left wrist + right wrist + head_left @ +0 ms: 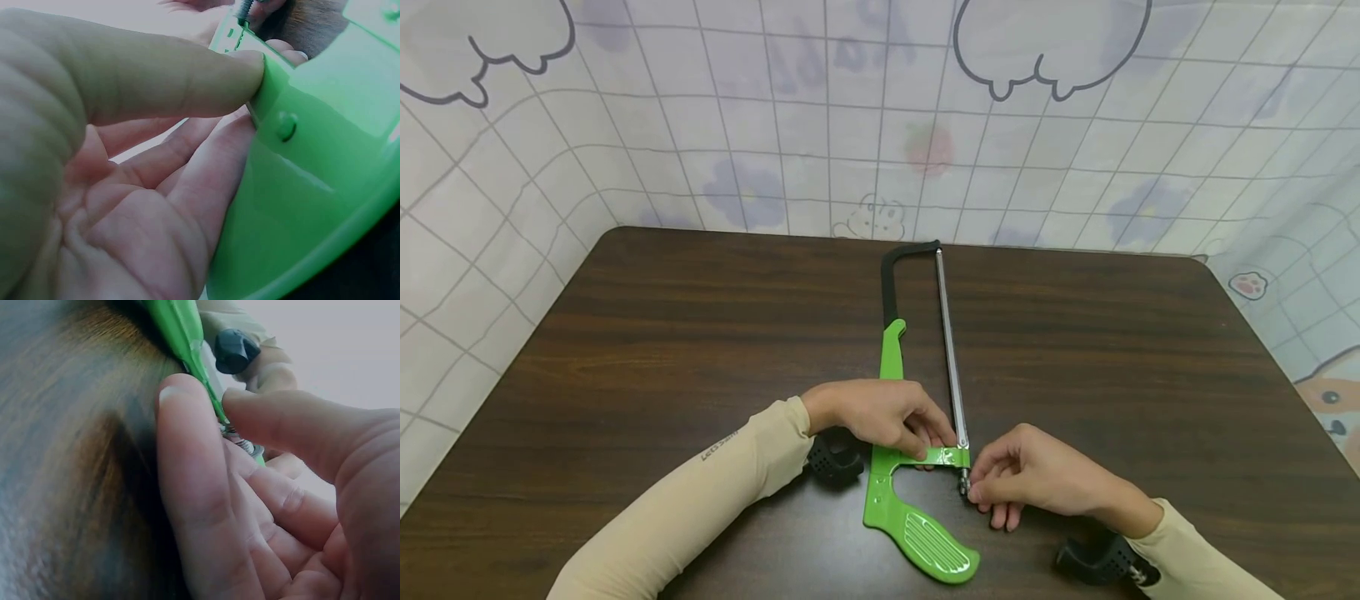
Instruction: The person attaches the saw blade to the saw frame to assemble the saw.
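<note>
The surface (700,333) is dark brown with streaked wood grain; on it lies the hacksaw (891,358); the surface's far edge runs just beyond the hacksaw's black bow (889,287), its rounded corners well to either side; a pale sheen shows left of the hacksaw's green handle (928,546).

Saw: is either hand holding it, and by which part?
The left hand pinches the saw by its green crossbar. The right hand is at the screw by the crossbar's end; whether it grips that cannot be told.
</note>
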{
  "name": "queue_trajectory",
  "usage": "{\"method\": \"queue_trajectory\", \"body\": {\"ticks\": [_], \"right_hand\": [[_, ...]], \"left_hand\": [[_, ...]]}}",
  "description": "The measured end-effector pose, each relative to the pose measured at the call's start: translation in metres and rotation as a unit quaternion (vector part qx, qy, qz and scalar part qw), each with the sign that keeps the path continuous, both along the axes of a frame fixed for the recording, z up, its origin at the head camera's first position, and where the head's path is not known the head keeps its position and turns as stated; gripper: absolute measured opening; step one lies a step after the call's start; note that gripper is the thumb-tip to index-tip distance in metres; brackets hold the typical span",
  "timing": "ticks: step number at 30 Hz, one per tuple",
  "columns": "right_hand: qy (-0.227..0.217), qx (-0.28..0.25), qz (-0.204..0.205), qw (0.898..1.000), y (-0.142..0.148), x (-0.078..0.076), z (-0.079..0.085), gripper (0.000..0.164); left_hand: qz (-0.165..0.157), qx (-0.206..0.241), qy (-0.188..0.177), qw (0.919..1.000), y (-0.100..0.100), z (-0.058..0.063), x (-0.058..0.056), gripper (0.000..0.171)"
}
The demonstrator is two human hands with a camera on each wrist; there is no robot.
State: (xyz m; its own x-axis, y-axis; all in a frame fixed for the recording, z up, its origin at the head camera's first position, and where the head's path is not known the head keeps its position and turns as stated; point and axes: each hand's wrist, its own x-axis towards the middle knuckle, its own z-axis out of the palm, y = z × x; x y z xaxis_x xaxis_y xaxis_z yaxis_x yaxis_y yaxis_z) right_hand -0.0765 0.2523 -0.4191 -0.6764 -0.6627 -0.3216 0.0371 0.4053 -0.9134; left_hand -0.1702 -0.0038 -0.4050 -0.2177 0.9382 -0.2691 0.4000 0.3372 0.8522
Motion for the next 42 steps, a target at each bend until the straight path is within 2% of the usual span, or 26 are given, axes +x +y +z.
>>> {"method": "queue_trajectory", "body": {"ticks": [15, 29, 42], "right_hand": [[0.000, -0.001, 0.012, 1.000, 0.0022, -0.0011, 0.0022, 0.022], [-0.029, -0.019, 0.022, 0.999, 0.0055, -0.0037, 0.0045, 0.021], [-0.007, -0.012, 0.019, 1.000, 0.0028, -0.0026, 0.0018, 0.017]], "left_hand": [[0.000, 0.001, -0.005, 1.0000, 0.0001, -0.0001, -0.0009, 0.039], [0.002, -0.003, -0.008, 1.0000, 0.0006, 0.0012, -0.0016, 0.039], [-0.002, -0.002, -0.006, 1.0000, 0.0007, 0.0024, -0.0021, 0.038]]}}
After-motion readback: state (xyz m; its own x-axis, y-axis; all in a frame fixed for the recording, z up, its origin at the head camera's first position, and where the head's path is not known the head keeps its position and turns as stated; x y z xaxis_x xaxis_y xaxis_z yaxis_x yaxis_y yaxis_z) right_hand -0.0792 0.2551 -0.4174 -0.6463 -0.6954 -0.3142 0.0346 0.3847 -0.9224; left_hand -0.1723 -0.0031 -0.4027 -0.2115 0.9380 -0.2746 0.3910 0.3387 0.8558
